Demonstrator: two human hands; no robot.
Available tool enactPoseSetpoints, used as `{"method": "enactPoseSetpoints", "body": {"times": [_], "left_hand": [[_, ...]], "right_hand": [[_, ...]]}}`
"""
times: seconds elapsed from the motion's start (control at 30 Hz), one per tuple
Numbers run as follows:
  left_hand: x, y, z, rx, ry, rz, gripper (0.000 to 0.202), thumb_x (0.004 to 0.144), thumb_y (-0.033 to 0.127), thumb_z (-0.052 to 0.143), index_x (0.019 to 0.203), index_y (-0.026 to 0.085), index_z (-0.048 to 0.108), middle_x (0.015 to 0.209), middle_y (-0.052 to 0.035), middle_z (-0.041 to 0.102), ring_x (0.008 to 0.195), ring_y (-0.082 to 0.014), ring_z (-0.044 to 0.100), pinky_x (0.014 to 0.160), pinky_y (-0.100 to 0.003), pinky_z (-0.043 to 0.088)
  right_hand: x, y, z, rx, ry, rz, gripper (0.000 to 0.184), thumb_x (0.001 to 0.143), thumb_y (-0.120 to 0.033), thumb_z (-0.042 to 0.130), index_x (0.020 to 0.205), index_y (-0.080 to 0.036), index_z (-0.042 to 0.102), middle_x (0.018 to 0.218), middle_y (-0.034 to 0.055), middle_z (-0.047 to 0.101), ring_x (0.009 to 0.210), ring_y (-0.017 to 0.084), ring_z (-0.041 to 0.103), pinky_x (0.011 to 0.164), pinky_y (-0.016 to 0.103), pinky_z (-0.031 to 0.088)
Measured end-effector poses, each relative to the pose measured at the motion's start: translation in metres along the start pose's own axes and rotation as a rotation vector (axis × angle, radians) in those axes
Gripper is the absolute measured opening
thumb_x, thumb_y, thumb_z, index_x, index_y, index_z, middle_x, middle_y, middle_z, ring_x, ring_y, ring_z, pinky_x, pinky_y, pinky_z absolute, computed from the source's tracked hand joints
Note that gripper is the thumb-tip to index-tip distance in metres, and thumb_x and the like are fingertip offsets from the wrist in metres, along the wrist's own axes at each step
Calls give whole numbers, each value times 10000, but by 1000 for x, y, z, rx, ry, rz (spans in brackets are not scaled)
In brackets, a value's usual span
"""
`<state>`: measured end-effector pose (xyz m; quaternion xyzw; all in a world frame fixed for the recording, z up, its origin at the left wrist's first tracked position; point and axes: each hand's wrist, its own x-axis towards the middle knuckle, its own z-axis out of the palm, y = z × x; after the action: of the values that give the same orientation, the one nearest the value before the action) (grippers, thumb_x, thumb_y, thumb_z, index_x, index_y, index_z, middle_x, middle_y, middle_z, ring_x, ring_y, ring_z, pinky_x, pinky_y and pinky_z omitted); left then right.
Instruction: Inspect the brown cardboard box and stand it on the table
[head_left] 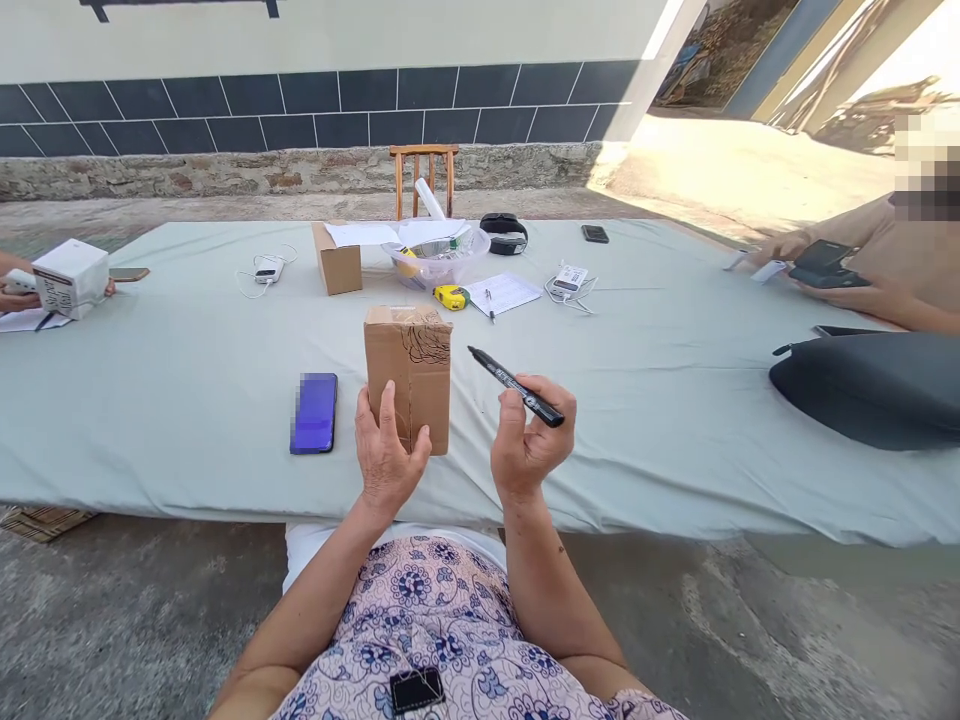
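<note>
A brown cardboard box (427,395) stands tilted up over the near part of the table, with black scribbled lines on its upper right. My left hand (388,450) grips its lower left, fingers spread over the face and thumb near the bottom. To the right, my right hand (534,435) pinches a black marker pen (514,383) between thumb and fingers. The pen's dark end points up and left toward the box, apart from it. A phone with a blue screen (315,414) lies left of the box.
On the pale green tablecloth (660,400) stand a plastic basket (439,262), another cardboard box (341,268), a yellow tape measure (451,297), paper (504,292) and power banks with cables. A black bag (870,385) lies at right. People sit at both ends, holding things.
</note>
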<state>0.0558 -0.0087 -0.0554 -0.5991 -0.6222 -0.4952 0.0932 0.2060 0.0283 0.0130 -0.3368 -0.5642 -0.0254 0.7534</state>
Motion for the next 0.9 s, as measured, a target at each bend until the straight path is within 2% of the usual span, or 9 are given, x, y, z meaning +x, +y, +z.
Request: {"method": "enactPoseSetpoints", "body": {"times": [0.07,0.17,0.27,0.37,0.43,0.47,0.63,0.77,0.9], "left_hand": [[0,1,0,6,2,3,730,909,358,670,1568,162,425,1605,-284,391,1515,-427,440,1169,-606,458],[0,0,0,12,10,9,732,907,355,675,1566,161,422,1602,-284,392,1514,-428,438,1159,-604,469],[0,-2,-1,-4,14,19,739,909,363,672,1572,168,411,1609,-275,387,1518,-416,436,1164,-594,469],[1,-2,-2,-17,0,4,742,905,354,671,1572,162,410,1618,-277,378,1526,-415,425,1181,-600,451],[2,-2,-2,-15,-9,-16,740,900,347,676,1570,169,416,1620,-273,379,1530,-414,422,1189,-603,443],[2,-2,-2,-13,-11,-23,740,898,344,679,1569,174,418,1620,-269,383,1532,-412,422,1193,-603,440],[2,-1,-2,-13,-19,-22,734,906,320,676,1572,167,410,1613,-278,387,1544,-421,405,1204,-625,422],[2,-2,-3,-45,-41,-31,742,912,321,673,1584,184,391,1631,-266,358,1555,-415,388,1206,-628,419],[3,-4,-3,-69,-59,-53,755,912,325,673,1593,196,374,1655,-254,329,1570,-407,364,1226,-633,392]], "right_hand": [[3,2,2,2,1,8,164,991,-209,631,1136,-264,681,999,29,719,896,183,721,827,346,595],[3,-3,9,92,-155,28,182,1007,-235,591,1165,-270,672,1031,46,731,946,205,737,871,392,616],[-5,-6,15,211,-271,49,183,998,-269,576,1158,-280,664,1016,51,734,900,217,748,829,414,629],[-12,5,15,223,-124,97,157,983,-318,573,1113,-288,657,977,39,709,830,217,735,783,420,617],[-13,22,13,142,-12,173,163,978,-354,562,1091,-277,651,986,40,697,853,222,730,837,439,602],[-13,33,11,77,-15,230,183,976,-367,555,1093,-266,652,1007,49,698,892,228,727,881,447,590],[-19,87,3,-425,-491,532,338,923,-318,515,1184,-195,691,1127,123,728,1054,270,664,1006,472,528],[-36,107,0,-554,-619,623,349,896,-253,558,1192,-192,734,1171,163,720,1162,334,615,1032,541,481],[-48,109,-1,-642,-722,695,322,901,-216,613,1185,-187,763,1276,207,683,1298,398,563,1106,619,410]]}}
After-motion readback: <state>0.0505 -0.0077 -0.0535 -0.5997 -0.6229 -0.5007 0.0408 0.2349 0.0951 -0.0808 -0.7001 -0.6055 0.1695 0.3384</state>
